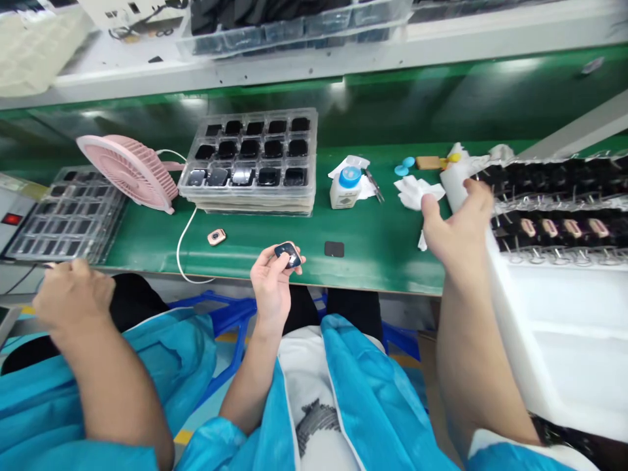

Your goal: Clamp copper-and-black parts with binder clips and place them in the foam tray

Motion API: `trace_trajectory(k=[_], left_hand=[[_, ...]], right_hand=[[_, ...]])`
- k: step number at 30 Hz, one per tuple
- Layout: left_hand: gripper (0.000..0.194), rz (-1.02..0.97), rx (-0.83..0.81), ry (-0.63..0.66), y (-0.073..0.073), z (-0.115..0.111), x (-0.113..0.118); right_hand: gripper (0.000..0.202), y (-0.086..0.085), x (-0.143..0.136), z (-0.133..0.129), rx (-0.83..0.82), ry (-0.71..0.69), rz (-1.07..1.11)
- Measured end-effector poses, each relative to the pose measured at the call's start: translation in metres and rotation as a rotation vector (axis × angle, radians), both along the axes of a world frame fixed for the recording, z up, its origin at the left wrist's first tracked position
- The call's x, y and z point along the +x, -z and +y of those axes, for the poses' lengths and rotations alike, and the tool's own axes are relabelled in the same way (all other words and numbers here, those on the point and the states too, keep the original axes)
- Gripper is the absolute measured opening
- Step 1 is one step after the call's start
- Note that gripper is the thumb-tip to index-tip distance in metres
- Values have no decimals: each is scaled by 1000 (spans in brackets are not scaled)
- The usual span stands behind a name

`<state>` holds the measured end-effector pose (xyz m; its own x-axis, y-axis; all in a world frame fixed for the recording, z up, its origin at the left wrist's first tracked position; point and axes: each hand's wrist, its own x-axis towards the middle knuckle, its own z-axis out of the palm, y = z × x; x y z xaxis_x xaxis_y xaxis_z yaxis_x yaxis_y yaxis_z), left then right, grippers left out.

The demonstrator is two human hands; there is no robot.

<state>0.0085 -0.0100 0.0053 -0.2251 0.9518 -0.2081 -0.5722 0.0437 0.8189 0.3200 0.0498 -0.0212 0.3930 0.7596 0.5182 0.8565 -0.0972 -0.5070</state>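
Note:
My left hand (275, 275) grips a smartwatch body (289, 255) with a dark glossy face, just above the front edge of the green bench (383, 268). The thumb lies across that face. Over on the right, my right hand (461, 226) is reaching out with thumb and fingers apart. It is beside a crumpled white tissue (418, 192) and the edge of a white foam box (515, 327); I see nothing held in it. A thin black rectangular piece (334, 249) lies between my hands. Another, pink-gold watch body (216, 237) rests to the left.
Stacked clear trays (248, 193) hold black square parts. A pink fan (128, 169) stands beside them, its white cable (180, 245) crossing the bench. Behind are a blue-capped bottle (345, 188) and tweezers (375, 186). Clipped black straps (564, 229) fill the foam box's top; a co-worker's hand (76, 294) is at left.

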Motion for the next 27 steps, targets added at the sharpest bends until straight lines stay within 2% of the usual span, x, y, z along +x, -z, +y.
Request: trace_trajectory(k=[2,3,5,7,9,11,12,14,15,17,19,21,23,25,27], left_hand=[[29,-8,-33,-2,3,2,0],[30,-13,-51,3,4,3,-1],[31,-20,-80,23,9,6,-1],[33,-14,-77,36,16,9,-2],[36,11,-39,30,23,10,-3],[39,42,16,18,31,12,-3],[40,52,40,17,35,12,-3],[41,56,73,45,40,11,-1],[41,53,85,73,41,11,1],[39,58,111,130,42,8,3],[36,107,156,153,41,5,4],[35,194,210,146,38,1,0],[34,292,259,152,35,-2,-7],[30,377,304,180,31,-3,-15],[24,460,373,205,27,-3,-23]], right_hand=[[72,0,-4,-19,63,33,62],[69,-4,-5,-31,109,41,118],[46,-15,-7,-58,157,64,229],[30,-26,-9,-84,133,149,300],[29,-31,-12,-106,69,228,339],[19,-29,-19,-121,-3,196,410],[25,-25,-24,-125,-51,138,454],[35,-14,-41,-123,-149,-35,504],[35,-7,-52,-118,-184,-131,499],[33,6,-77,-98,-222,-319,431],[36,16,-101,-73,-246,-447,293],[33,22,-118,-51,-318,-503,142],[18,24,-126,-37,-411,-534,67],[9,25,-128,-31,-475,-567,78],[14,24,-126,-31,-501,-580,81]])
